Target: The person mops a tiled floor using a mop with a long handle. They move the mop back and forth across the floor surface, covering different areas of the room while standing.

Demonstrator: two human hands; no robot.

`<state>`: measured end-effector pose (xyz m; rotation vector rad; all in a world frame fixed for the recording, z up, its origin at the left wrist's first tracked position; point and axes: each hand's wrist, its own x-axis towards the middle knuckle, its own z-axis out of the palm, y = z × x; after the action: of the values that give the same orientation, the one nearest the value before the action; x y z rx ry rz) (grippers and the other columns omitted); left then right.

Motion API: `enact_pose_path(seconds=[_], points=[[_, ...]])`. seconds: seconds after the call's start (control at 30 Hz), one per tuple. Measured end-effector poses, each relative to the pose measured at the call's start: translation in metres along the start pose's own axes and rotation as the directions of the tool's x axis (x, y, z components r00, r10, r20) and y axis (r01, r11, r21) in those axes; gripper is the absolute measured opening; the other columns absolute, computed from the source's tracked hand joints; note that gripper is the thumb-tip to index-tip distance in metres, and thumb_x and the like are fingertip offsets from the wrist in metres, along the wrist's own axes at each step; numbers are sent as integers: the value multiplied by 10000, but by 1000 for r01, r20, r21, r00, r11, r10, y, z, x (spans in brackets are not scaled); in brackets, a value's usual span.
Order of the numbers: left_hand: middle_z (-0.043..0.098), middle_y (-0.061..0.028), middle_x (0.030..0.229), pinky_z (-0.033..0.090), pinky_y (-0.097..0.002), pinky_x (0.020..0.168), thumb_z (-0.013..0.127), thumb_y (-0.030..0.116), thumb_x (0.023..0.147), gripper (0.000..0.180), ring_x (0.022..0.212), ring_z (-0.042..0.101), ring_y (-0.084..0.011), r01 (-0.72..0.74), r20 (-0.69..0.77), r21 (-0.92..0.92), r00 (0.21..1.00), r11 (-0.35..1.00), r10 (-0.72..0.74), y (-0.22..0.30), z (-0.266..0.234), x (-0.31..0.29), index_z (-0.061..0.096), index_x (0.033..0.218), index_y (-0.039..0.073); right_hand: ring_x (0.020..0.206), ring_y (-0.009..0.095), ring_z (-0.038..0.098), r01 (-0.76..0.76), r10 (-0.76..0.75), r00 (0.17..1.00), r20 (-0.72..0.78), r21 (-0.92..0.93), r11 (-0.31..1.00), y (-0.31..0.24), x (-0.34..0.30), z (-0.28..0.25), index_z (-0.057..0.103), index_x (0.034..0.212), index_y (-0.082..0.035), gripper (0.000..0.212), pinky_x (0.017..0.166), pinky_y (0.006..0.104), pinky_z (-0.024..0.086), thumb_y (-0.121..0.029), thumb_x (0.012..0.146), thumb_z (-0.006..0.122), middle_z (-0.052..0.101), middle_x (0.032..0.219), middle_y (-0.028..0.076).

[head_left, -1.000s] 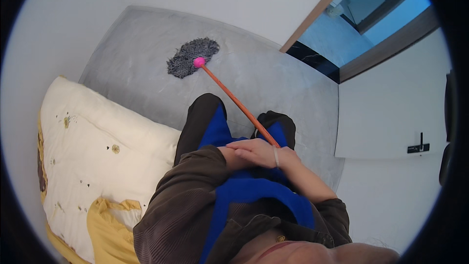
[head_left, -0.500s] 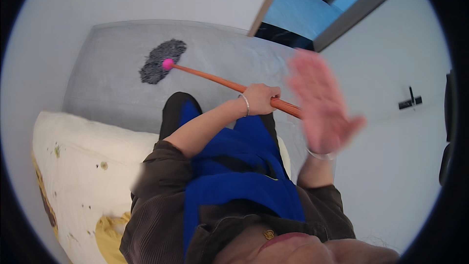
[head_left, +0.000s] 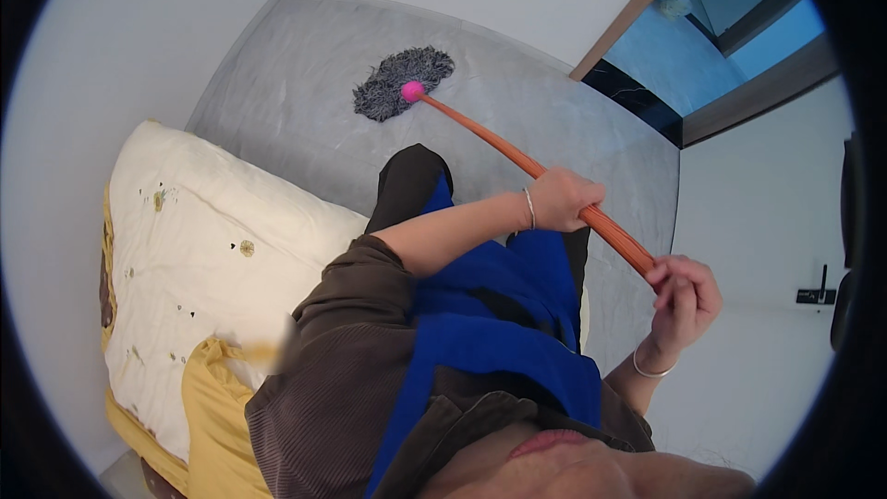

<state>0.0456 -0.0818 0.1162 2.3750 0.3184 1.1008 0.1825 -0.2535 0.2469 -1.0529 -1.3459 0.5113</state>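
On my remote feed I see a long, slim, orange-brown mop handle (head_left: 504, 150) finely lined toward its upper end, a round, bright pink joint (head_left: 413, 91) and a shaggy mop head (head_left: 381, 92) of mottled dark and lighter grey. I make out a pale grey floor (head_left: 305, 65) with faint whitish streaks, a cream fabric bed cover (head_left: 286, 212) dotted with yellowish flowers and small dark hearts, a mustard-yellow cloth (head_left: 217, 416), a plain royal-blue apron (head_left: 517, 351) and a white-veined black door sill (head_left: 637, 102).
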Motion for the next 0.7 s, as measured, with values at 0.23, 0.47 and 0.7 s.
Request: enact_pose_path(seconds=[0.23, 0.47, 0.7], points=[[537, -43, 616, 441, -361, 529, 697, 119, 656, 200, 577, 572, -249, -62, -144, -5, 988, 998, 60, -22, 1, 14, 509, 723, 121, 467, 107, 460, -9, 3, 995, -101, -51, 999, 11, 30, 6, 591, 876, 33, 205, 710, 341, 498, -37, 905, 400, 384, 446, -23], [531, -42, 611, 432, -351, 516, 704, 117, 640, 226, 572, 568, -251, -81, -243, -2, 967, 997, 78, -42, -3, 26, 490, 714, 109, 485, 97, 432, -59, 52, 990, -135, -48, 997, 17, 55, 13, 589, 910, 8, 209, 715, 314, 489, -30, 917, 384, 331, 445, -38], [509, -44, 619, 441, -369, 537, 696, 139, 657, 233, 596, 566, -263, -80, -265, 23, 961, 997, 83, -52, -19, 29, 472, 715, 106, 485, 92, 367, -76, 64, 979, -191, -57, 995, 17, 71, 21, 559, 894, -13, 175, 719, 298, 462, -74, 941, 402, 263, 455, -43]])
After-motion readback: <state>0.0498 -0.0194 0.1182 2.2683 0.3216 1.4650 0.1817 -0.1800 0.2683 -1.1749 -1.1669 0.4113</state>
